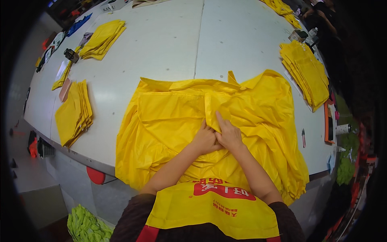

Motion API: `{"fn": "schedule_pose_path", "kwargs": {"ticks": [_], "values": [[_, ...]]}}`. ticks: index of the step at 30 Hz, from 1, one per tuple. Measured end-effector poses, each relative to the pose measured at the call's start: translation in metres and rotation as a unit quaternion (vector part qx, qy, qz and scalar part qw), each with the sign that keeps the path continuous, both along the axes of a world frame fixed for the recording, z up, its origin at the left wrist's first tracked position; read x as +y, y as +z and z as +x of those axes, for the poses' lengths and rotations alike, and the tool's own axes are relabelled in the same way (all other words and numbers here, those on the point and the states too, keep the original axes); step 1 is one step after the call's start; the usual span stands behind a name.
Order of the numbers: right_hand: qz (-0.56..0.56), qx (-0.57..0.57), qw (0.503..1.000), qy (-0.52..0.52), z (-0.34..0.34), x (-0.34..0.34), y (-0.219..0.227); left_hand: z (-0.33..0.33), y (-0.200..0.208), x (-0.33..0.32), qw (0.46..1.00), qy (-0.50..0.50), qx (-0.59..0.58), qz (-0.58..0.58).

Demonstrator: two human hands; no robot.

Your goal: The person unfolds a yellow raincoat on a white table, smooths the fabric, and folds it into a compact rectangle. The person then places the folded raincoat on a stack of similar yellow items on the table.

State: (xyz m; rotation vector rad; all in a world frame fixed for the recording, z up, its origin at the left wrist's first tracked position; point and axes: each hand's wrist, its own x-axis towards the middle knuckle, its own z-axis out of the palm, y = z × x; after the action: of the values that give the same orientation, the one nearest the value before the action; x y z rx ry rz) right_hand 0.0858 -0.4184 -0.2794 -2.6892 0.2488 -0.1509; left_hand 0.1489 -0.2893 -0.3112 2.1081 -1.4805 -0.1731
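A large, shiny yellow garment (169, 133) of thin cloth lies bunched across the near edge of the table, partly hanging over it. Near its middle runs a folded strip (209, 107). At the lower end of this strip my left hand (205, 140) is closed, fingertips pinching the cloth. My right hand (229, 135) meets it from the right, its index finger stretched along the cloth and the other fingers curled on the fold. The two hands touch each other. Parts of the cloth under the fingers are hidden.
Stacks of yellow cloth pieces lie at the left (76, 115), far left (104, 38) and right (305, 72) of the white table (161, 48). Small thread snips (303, 138) rest right of the garment. A person (324, 18) stands at the far right. Green cloth (86, 224) lies below left.
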Motion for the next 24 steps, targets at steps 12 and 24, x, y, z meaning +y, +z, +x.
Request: {"fn": "schedule_pose_path", "kwargs": {"ticks": [12,24], "values": [[-0.169,-0.1,0.975,0.106,0.026,0.001,-0.017,0.077,-0.001,0.135,0.653,0.532,0.381,-0.381],[-0.131,-0.062,0.983,0.114,0.027,0.002,-0.031,0.03,0.025,0.043,0.97,0.241,-0.014,0.037]]}}
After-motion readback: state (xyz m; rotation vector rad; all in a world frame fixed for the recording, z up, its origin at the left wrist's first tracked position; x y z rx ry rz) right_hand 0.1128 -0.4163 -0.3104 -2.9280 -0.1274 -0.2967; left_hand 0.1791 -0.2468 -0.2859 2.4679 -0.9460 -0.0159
